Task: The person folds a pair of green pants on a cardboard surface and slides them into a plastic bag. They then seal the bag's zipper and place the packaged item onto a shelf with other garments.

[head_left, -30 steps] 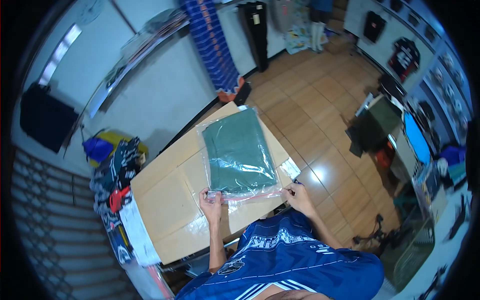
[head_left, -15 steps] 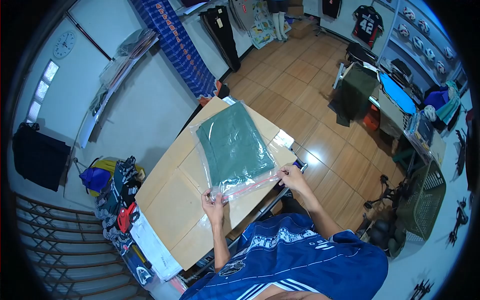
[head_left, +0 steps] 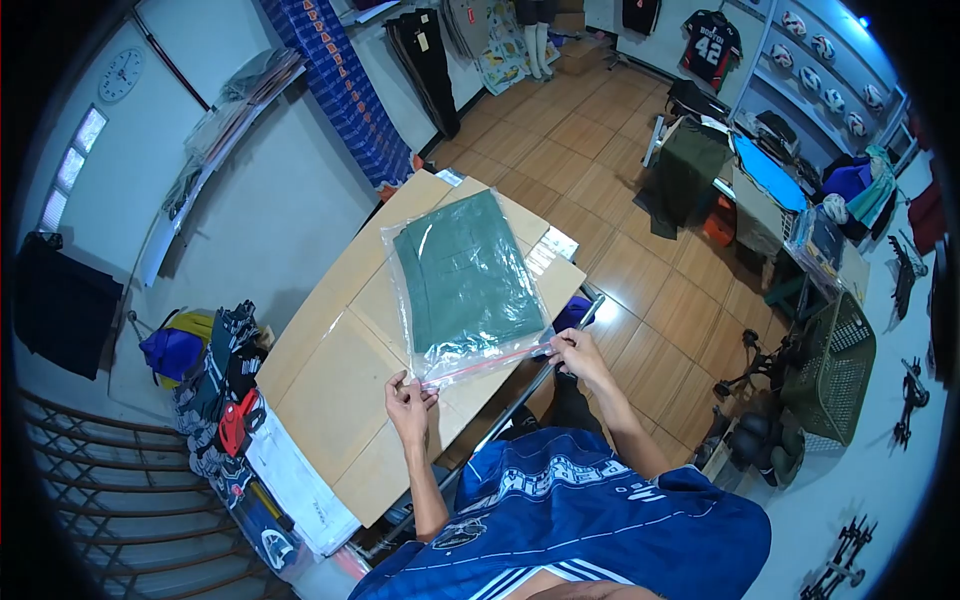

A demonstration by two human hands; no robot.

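A clear plastic zip bag (head_left: 465,285) with a folded green garment inside lies on a cardboard-covered table (head_left: 330,380). The bag's near edge carries a red seal strip. My left hand (head_left: 408,402) pinches the left end of that strip. My right hand (head_left: 576,355) pinches the right end near the table's corner. The strip is stretched between both hands, slightly lifted off the cardboard.
A pile of dark clothes and bags (head_left: 215,385) sits left of the table, and white packets (head_left: 300,495) hang off its near-left edge. A green basket (head_left: 835,375) and a cluttered desk (head_left: 780,200) stand at right. Wooden floor stretches beyond the table.
The view has swung and the bag sits a little higher in it. Both hands keep pinching the seal strip; the left hand has slid slightly outward along it.
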